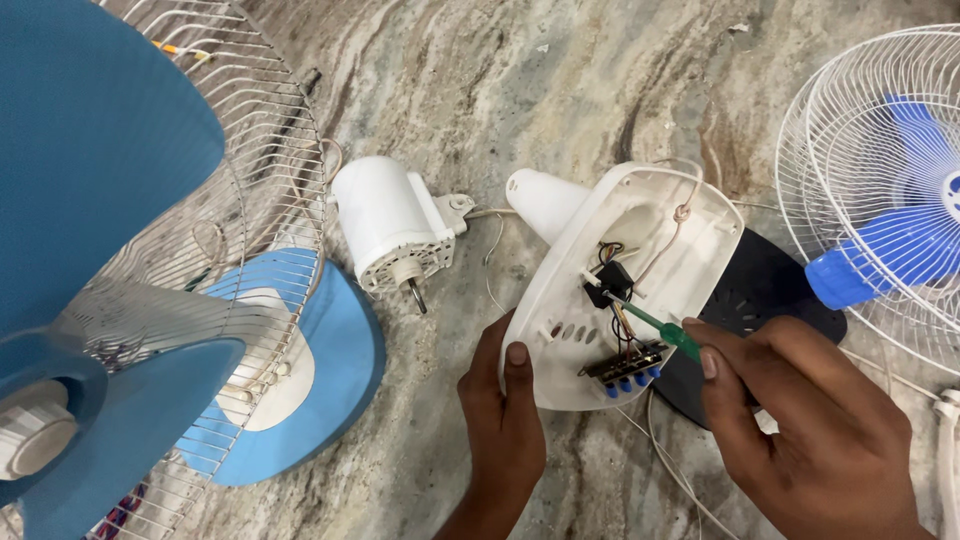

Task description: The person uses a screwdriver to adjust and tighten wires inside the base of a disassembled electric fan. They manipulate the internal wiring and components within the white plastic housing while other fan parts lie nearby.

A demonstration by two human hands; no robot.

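My left hand (505, 420) grips the edge of the white fan base cover (620, 280), tilted up off the stone floor (520, 90) — my right hand (800, 420) pinches a green screwdriver (655, 328), its tip at the black switch (610, 283) inside.

The white fan base shell (620, 290) lies tilted, open underside up — wiring exposed — a green-handled screwdriver (655, 328) inside.
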